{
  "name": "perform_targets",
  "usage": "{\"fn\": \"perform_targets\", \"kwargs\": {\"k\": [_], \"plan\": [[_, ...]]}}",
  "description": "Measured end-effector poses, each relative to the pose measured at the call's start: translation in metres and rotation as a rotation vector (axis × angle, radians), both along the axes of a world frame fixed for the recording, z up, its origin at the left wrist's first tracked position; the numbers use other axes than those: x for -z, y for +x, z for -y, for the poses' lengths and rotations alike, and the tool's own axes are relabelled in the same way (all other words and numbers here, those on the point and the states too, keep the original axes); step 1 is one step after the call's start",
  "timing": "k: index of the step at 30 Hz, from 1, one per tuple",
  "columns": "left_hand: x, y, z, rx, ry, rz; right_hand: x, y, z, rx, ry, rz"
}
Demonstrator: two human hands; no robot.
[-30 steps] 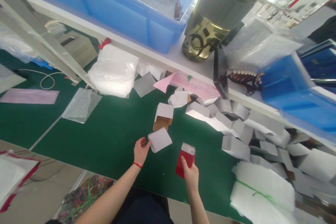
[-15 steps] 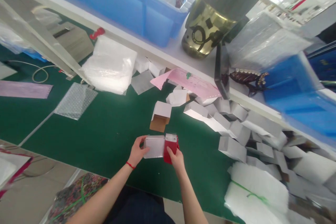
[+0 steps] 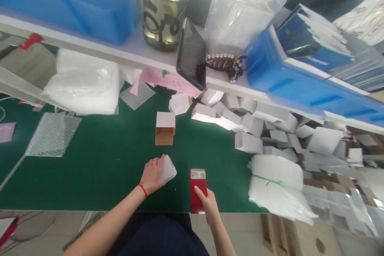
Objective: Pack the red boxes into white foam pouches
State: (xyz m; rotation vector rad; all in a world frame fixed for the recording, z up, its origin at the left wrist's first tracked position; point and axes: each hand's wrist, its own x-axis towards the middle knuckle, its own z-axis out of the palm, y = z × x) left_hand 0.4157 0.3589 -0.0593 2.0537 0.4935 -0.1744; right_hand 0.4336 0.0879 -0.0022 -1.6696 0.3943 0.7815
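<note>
My left hand [image 3: 152, 175] is closed round a small white packet [image 3: 169, 169], which sticks out past the fingers and is tilted. Its covering looks soft and whitish, and the contents are hidden. In my right hand [image 3: 209, 204] is a flat red case-like thing [image 3: 198, 196] with a silvery end [image 3: 198, 174] pointing away from me. The thumb lies on its top face, near the table's front edge. Just beyond my hands a small white carton [image 3: 165, 120] stands on the green table [image 3: 120, 136], its brown inside facing me.
Many white cartons [image 3: 247, 142] are heaped at the right, beside a stack of white foam sheets [image 3: 276, 184] tied with green string. Bubble wrap [image 3: 52, 134] and a white sheet pile [image 3: 87, 84] lie left. A shelf behind carries blue bins [image 3: 270, 68], a phone [image 3: 192, 56] and a hair claw [image 3: 225, 63].
My hands have moved apart: the white packet and the red case were side by side and are now separate. The packet has been turned in my left hand. The view has swung right.
</note>
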Motion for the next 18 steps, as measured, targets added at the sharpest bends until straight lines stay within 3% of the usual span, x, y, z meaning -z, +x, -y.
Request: {"fn": "perform_targets", "kwargs": {"k": [4, 7, 13, 15, 18], "plan": [[0.009, -0.017, -0.016, -0.143, -0.190, -0.096, -0.008, -0.019, 0.007, -0.116, 0.042, 0.009], [0.006, -0.036, -0.029, -0.206, -0.276, -0.127, -0.011, -0.024, 0.004, -0.274, 0.068, -0.014], [-0.030, -0.056, -0.038, -0.325, -0.359, -0.030, -0.031, -0.004, -0.022, -0.600, 0.043, 0.010], [-0.045, -0.059, -0.026, -0.294, -0.474, -0.028, -0.039, 0.006, -0.033, -0.710, 0.009, 0.035], [-0.062, -0.064, -0.002, -0.221, -0.768, -0.107, -0.047, 0.015, -0.047, -0.834, -0.024, 0.061]]}}
